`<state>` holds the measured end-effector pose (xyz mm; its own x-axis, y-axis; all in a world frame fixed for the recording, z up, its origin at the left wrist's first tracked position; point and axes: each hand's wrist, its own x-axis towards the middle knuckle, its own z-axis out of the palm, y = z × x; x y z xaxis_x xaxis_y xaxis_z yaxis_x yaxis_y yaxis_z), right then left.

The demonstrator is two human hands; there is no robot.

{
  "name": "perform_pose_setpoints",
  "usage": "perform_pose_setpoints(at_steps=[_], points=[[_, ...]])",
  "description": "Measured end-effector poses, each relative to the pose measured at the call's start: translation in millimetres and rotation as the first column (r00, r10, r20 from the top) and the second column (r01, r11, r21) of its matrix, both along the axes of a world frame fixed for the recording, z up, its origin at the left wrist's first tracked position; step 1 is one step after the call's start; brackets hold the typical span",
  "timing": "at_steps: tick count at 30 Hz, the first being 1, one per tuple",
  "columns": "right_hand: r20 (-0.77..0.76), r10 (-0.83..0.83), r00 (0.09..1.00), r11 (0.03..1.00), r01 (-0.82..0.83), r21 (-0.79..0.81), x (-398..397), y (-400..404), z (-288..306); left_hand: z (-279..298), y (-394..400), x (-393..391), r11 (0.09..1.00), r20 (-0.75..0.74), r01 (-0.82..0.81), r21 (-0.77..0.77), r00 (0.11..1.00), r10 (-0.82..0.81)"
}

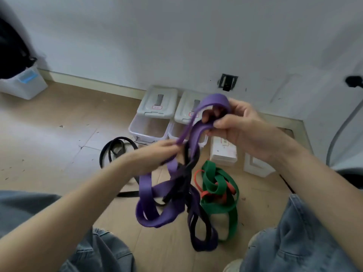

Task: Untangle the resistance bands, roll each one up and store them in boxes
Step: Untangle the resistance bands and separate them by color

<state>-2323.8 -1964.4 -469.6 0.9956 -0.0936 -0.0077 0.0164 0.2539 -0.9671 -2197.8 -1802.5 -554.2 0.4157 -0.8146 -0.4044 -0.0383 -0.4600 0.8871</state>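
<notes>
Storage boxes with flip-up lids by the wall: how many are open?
2. The left clear plastic box and the right clear plastic box stand side by side against the wall, lids up. The right hand and purple band partly hide the right one.

Arms: bare to past the elbow, no sleeves in view
Hands: left hand (157,154) and right hand (241,126), no rings or gloves
Legs: faded blue jeans (294,242)

one head-worn wide view looks forward and down, close over the floor (49,134).
</notes>
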Motion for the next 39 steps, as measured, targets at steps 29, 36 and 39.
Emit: perform_pose_setpoints(at_steps=[29, 36, 39], points=[[-0.566, -0.301, 0.768, 0.462, -0.401, -0.791, -10, -30, -16, 29, 1, -4, 0.996, 0.172, 0.08, -0.034, 0.982, -0.073], [-0.275, -0.089, 0.957, 0.782, -0.104, -0.615, -2, 26, -27, 85, -12, -20, 0.863, -0.204, -0.154, -0.48, 0.977, 0.06], [-0.162, -0.359, 0.919, 0.829, 0.234, -0.508, 5, 24, -24, 80, -5, -3, 0.889, -0.089, -0.128, -0.44, 0.991, 0.099]])
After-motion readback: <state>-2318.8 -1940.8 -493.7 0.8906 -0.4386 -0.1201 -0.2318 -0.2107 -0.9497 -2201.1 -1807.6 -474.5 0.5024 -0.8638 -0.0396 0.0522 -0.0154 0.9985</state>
